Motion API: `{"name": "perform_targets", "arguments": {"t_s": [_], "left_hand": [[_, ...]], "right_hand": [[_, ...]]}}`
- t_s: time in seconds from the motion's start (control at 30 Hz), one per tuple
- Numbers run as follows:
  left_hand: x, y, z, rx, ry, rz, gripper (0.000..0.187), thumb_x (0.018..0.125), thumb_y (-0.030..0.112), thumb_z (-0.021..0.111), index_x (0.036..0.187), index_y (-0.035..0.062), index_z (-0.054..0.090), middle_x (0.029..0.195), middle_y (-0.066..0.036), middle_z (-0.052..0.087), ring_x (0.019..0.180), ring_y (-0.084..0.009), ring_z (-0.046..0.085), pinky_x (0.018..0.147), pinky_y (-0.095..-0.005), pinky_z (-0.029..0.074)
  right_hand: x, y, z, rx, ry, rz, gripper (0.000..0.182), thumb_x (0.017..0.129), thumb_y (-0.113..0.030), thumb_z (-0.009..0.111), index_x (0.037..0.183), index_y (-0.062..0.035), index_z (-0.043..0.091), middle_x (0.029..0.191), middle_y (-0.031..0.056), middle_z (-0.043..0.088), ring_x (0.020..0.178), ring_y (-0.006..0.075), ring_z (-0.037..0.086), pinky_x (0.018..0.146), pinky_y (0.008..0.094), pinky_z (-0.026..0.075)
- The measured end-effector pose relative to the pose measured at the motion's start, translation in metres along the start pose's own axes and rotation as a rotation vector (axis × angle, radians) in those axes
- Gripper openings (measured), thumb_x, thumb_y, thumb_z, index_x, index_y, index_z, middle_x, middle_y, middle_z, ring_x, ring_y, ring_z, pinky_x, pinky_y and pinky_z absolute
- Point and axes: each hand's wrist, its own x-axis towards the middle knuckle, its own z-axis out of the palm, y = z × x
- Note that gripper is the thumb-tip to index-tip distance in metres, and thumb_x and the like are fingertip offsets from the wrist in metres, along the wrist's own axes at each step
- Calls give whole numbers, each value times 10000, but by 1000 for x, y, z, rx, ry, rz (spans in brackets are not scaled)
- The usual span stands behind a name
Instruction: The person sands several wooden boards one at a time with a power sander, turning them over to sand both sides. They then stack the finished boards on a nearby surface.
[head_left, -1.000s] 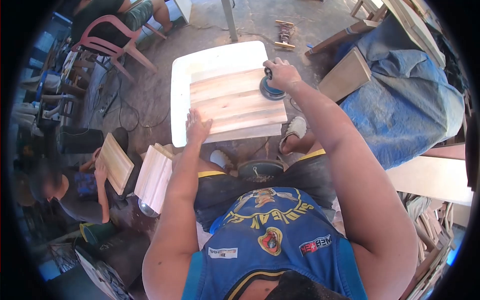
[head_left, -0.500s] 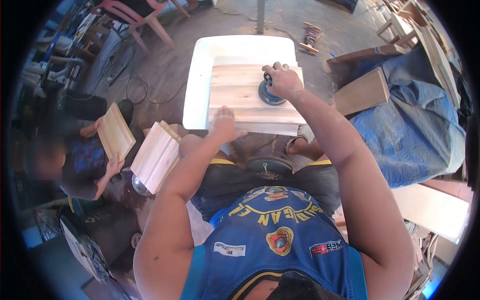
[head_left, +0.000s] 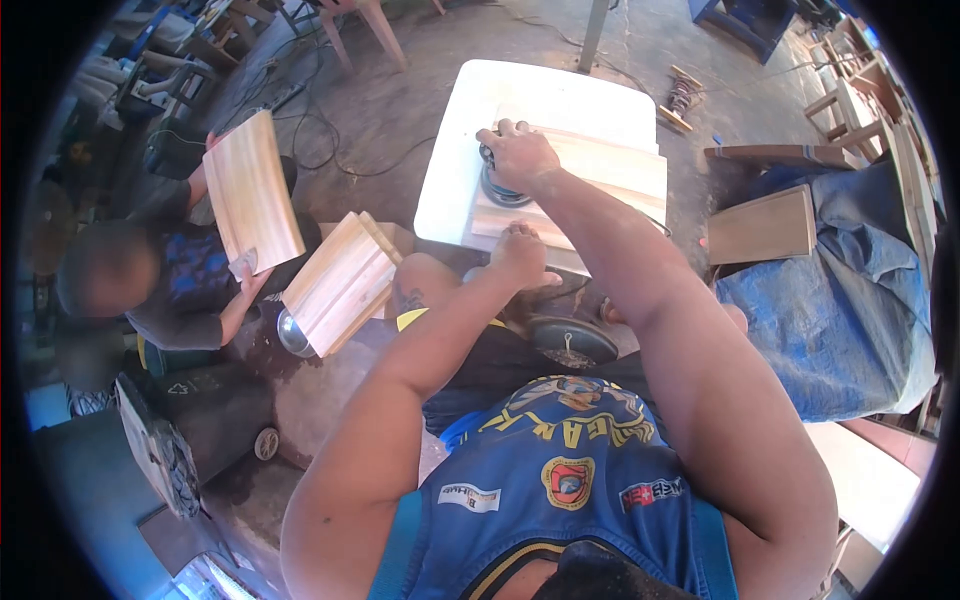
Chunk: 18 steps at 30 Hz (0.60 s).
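Observation:
My right hand is wrapped over the top of a round orbital sander. The sander rests on the left part of a pale striped wooden panel. Under the panel is a white plastic table with rounded corners. At the panel's near edge lies my left hand, fingers resting against the wood and thumb held out to the right. Part of the panel is hidden beneath my right hand and forearm.
To the left, a seated co-worker holds another wooden panel upright. Between us leans a stack of panels. A blue tarp with a brown board lies right. Cables cross the floor.
My right hand has slid the sander leftward across the panel. My left hand has shifted to the panel's near edge. The view has turned left, and the co-worker's panel is raised higher.

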Motion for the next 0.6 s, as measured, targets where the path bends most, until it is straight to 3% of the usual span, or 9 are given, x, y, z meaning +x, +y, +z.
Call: {"name": "perform_targets", "arguments": {"t_s": [0.07, 0.13, 0.27, 0.37, 0.47, 0.53, 0.57, 0.6], "left_hand": [[5, 1, 2, 13, 10, -12, 990, 852, 659, 633, 1449, -105, 431, 1515, -316, 417, 1452, -430, 358, 1199, -447, 308], [13, 0, 10, -15, 46, 2, 1063, 817, 707, 662, 1405, -156, 463, 1519, -334, 408, 1425, -428, 402, 1186, -447, 314], [32, 0, 29, -153, 115, -3, 1049, 815, 704, 667, 1390, -154, 485, 1506, -337, 424, 1416, -435, 414, 1166, -442, 343], [30, 1, 33, -135, 181, -27, 1013, 818, 702, 667, 1382, -126, 519, 1495, -331, 443, 1397, -437, 436, 1149, -436, 363], [5, 4, -1, 30, 115, -49, 909, 833, 661, 675, 1344, -84, 581, 1474, -305, 479, 1378, -398, 470, 1121, -425, 400], [-6, -16, -30, -268, -136, -41, 698, 904, 495, 644, 1401, 14, 547, 1384, -232, 586, 1311, -364, 545, 1084, -439, 437], [-13, -28, -35, -268, -123, -56, 698, 904, 495, 644, 1401, 14, 547, 1384, -232, 586, 1311, -364, 545, 1084, -439, 437], [-21, -41, -38, -511, -23, -206, 739, 892, 518, 654, 1385, -23, 552, 1404, -247, 561, 1322, -351, 537, 1089, -428, 433]], "right_hand": [[12, -7, 6, -2, 10, -25, 486, 870, -211, 630, 1348, -203, 543, 1246, 160, 577, 1185, 338, 598, 921, 443, 560], [20, -15, 8, 1, 10, -37, 496, 865, -206, 627, 1354, -202, 541, 1243, 162, 580, 1184, 340, 601, 911, 443, 562], [26, -23, 8, -21, -1, -42, 498, 868, -204, 622, 1359, -203, 539, 1240, 164, 584, 1186, 344, 601, 905, 444, 565], [16, -23, 5, 4, -14, -66, 517, 864, -211, 635, 1371, -208, 534, 1256, 171, 575, 1195, 347, 596, 924, 448, 558], [-2, -15, 2, 14, -20, -86, 509, 891, -168, 577, 1397, -198, 532, 1327, 167, 562, 1233, 355, 590, 965, 449, 523], [-8, -1, 1, 59, 14, -4, 548, 864, -194, 619, 1404, -219, 534, 1335, 161, 561, 1257, 356, 574, 970, 449, 532], [-12, 6, 2, 57, 24, -21, 548, 864, -194, 619, 1404, -219, 534, 1335, 161, 561, 1257, 356, 574, 970, 449, 532], [-18, 14, 2, 29, 22, 17, 564, 844, -220, 666, 1392, -231, 534, 1316, 145, 561, 1247, 350, 569, 983, 452, 533]]}}
